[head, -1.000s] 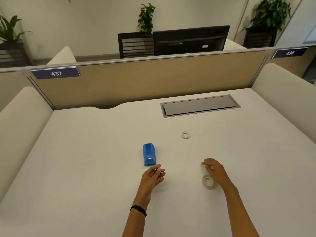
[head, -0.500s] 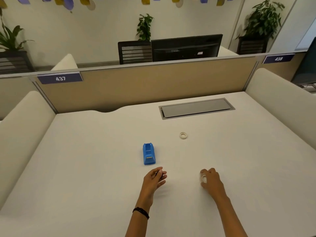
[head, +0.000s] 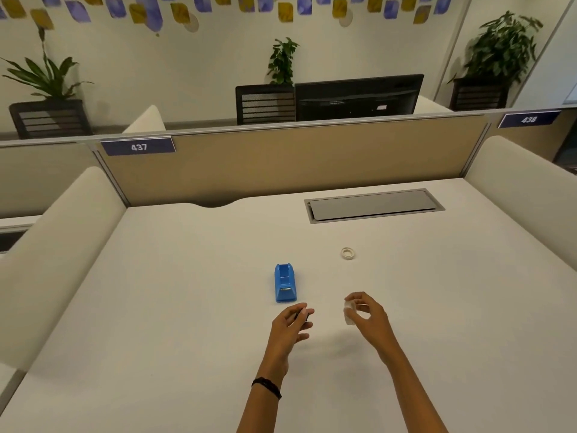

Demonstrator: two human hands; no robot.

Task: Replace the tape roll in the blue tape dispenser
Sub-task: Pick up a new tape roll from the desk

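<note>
My right hand (head: 367, 317) is raised just above the desk (head: 187, 307), fingers curled round a pale tape roll (head: 348, 314) that I pinch between thumb and fingertips; the roll shows at the left edge of my hand, blurred, so I cannot tell how it is turned. My left hand (head: 292, 325) hangs beside it, well short of touching, with thumb and forefinger closed on a small dark piece (head: 304, 313); it is too small for me to say what it is. The other fingers of that hand are loosely bent. A dark band (head: 267, 385) circles my left wrist.

The blue dispenser (head: 285, 282) stands on the desk just beyond my left hand, apart from it, its narrow end pointing toward me and its cradle open at the top with no roll in it. A second, smaller roll (head: 347, 253) lies flat on the desk farther out, beyond my right hand and to the right of the dispenser, well apart from both.

Toward the back of the desk is a grey cable hatch (head: 374, 206), shut. Behind it runs a tan partition (head: 281, 160) with a plate reading 437 (head: 139, 147).
</note>
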